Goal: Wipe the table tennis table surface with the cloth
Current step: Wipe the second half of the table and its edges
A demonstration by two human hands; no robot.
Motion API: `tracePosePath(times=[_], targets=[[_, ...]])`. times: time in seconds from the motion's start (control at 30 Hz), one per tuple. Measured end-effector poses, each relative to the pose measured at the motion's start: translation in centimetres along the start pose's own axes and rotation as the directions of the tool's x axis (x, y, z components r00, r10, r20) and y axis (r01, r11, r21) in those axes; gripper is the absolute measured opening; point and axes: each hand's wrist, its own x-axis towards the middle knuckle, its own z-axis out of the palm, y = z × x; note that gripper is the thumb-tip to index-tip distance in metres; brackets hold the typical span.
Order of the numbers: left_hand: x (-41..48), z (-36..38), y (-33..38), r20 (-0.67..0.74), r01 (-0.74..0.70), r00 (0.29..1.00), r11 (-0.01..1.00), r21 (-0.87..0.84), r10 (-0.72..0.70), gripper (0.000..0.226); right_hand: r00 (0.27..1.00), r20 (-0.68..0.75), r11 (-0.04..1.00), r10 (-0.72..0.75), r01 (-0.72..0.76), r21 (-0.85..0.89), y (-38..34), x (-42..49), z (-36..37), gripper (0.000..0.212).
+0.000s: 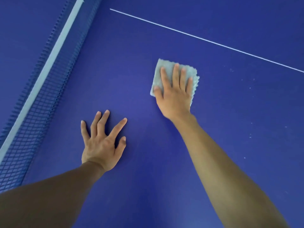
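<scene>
Two bare forearms reach out from the near edge over the blue surface (148,162). The left grip (102,142) lies nearest, wide and flat, fingers spread, holding nothing; it seems to serve as a brace. Further out, the right grip (174,94) lies flat with straight fingers pressing on the cloth (167,64), not curled round it. The cloth is one pale, folded square lying flat on the surface, between the net (41,99) and the white line (205,41), well apart from both.

As for progress, the patch around and between the hands looks even and spotless, so I judge that part done. To the right of the cloth a scatter of pale specks (250,135) runs from the near side toward the line, and that stretch probably remains to be wiped. How the ground past the line and beyond the net stands cannot be told. The task seems partway through at most.

Counted: two hands, one cloth, one net, one white line, and about a dozen specks, too small to count surely.
</scene>
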Motion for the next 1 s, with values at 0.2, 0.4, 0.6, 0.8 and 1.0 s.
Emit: tracePosePath(times=[0.2,0.4,0.6,0.8,1.0], targets=[[0.0,0.1,0.0,-0.009,-0.003,1.000,1.000,0.012,0.003,0.060,0.855,-0.087,0.860,0.510,-0.506,0.070,10.5,-1.5,-2.1,0.067],[0.0,-0.1,0.3,-0.029,-0.004,1.000,1.000,0.022,0.005,0.059,0.728,-0.004,0.707,0.685,-0.664,0.243,9.9,10.3,-5.8,0.068],[0.0,0.2,0.3,-0.046,-0.009,0.999,0.999,0.035,0.010,0.059,0.986,0.022,0.985,-0.168,0.168,-0.030,-0.4,2.7,0.0,0.064],[-0.1,0.3,0.1,-0.036,-0.017,0.999,0.999,0.028,0.018,0.057,0.997,0.027,0.995,-0.070,0.072,-0.067,7.0,-6.0,0.1,0.068],[-0.3,0.4,-0.1,-0.033,-0.012,0.999,1.000,-0.029,0.011,0.053,0.944,-0.059,0.946,0.323,-0.323,0.011,5.4,-0.2,-1.0,0.061]])
